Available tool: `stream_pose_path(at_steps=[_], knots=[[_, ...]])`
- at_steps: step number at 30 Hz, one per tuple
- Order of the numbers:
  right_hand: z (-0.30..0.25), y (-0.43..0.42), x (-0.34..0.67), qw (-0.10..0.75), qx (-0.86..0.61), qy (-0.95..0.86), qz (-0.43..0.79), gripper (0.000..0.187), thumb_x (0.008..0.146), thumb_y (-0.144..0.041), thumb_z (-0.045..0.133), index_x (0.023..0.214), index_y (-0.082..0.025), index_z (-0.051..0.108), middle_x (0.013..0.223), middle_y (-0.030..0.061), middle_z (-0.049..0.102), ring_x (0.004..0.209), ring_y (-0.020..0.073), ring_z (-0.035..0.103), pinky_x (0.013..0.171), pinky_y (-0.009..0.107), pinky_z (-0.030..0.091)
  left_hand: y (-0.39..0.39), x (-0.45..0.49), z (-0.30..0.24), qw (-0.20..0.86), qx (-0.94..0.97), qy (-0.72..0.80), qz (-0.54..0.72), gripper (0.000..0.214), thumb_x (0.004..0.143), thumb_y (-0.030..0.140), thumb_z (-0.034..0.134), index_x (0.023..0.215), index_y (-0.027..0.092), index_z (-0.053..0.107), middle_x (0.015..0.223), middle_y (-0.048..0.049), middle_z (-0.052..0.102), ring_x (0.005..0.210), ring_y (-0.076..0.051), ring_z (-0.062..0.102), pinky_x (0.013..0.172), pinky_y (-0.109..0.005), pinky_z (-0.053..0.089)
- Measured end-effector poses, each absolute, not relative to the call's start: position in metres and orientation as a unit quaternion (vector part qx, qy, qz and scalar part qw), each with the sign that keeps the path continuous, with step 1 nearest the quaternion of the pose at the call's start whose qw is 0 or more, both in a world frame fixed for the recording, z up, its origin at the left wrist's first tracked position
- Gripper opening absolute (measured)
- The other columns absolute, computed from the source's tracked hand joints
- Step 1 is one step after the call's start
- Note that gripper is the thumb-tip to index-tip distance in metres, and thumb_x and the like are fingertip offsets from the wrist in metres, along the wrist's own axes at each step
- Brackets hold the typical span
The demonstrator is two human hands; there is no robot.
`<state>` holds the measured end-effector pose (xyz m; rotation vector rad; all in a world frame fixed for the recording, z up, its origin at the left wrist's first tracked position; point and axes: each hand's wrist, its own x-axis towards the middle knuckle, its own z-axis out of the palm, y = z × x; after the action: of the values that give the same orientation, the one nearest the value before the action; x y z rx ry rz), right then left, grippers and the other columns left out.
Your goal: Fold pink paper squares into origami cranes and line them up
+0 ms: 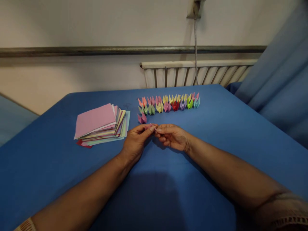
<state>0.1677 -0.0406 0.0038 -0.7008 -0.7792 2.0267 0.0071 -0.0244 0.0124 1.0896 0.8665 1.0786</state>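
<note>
A small piece of folded pink paper [151, 125] is pinched between my two hands above the blue table. My left hand [136, 138] is closed on its left side, thumb on top, and covers most of it. At the paper's right tip, my right hand [172, 136] pinches with thumb and forefinger, the other fingers curled under. Just beyond my left fingertips stands a pink folded paper crane [141, 118]. Behind it are rows of cranes in several colours, among them a red crane [175, 105] and a light blue crane [197, 102].
An uneven stack of coloured paper sheets [96, 121], pink on top, lies left of my hands. The blue-covered table [207, 192] meets a wall with a radiator [168, 75] and a pipe [96, 50]. A cord [195, 41] hangs from a socket. A blue curtain [284, 70] borders the right side.
</note>
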Motion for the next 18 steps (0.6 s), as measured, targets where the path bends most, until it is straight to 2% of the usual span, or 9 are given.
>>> stream_pose_path(at_steps=[5,8,11,18], knots=[[-0.003,-0.042,0.154,0.535,-0.380,-0.428,0.622,0.020,0.070,-0.032,0.071,0.071,-0.017,0.058,0.056,-0.0056,0.054,0.045,0.0062,0.046,0.042,0.019,0.033,-0.024,0.007,0.013,0.679,0.416,0.373,0.476,0.013,0.067,0.024,0.079,0.074,0.016,0.072,0.081,-0.0002,0.068,0.076,-0.010,0.060,0.077,-0.024,0.048],[-0.007,-0.044,0.147,0.582,-0.420,-0.491,0.493,0.017,0.070,-0.030,0.071,0.075,-0.018,0.061,0.063,-0.0029,0.061,0.052,0.0083,0.053,0.049,0.021,0.041,-0.024,0.008,0.012,0.677,0.419,0.375,0.475,0.014,0.068,0.026,0.079,0.073,0.016,0.070,0.075,0.0014,0.064,0.072,-0.009,0.057,0.074,-0.023,0.047],[-0.010,-0.047,0.144,0.599,-0.432,-0.522,0.427,0.015,0.074,-0.031,0.068,0.078,-0.018,0.063,0.071,-0.0006,0.065,0.059,0.0103,0.058,0.056,0.024,0.046,-0.024,0.009,0.012,0.675,0.425,0.375,0.473,0.016,0.069,0.027,0.078,0.071,0.015,0.068,0.073,0.0015,0.062,0.072,-0.009,0.055,0.072,-0.023,0.045],[-0.015,-0.047,0.146,0.588,-0.440,-0.577,0.358,0.014,0.083,-0.032,0.060,0.079,-0.019,0.064,0.071,-0.0009,0.064,0.061,0.0111,0.058,0.058,0.024,0.047,-0.025,0.010,0.012,0.674,0.427,0.382,0.467,0.018,0.067,0.027,0.079,0.072,0.014,0.068,0.075,0.0007,0.061,0.068,-0.009,0.053,0.065,-0.021,0.043]])
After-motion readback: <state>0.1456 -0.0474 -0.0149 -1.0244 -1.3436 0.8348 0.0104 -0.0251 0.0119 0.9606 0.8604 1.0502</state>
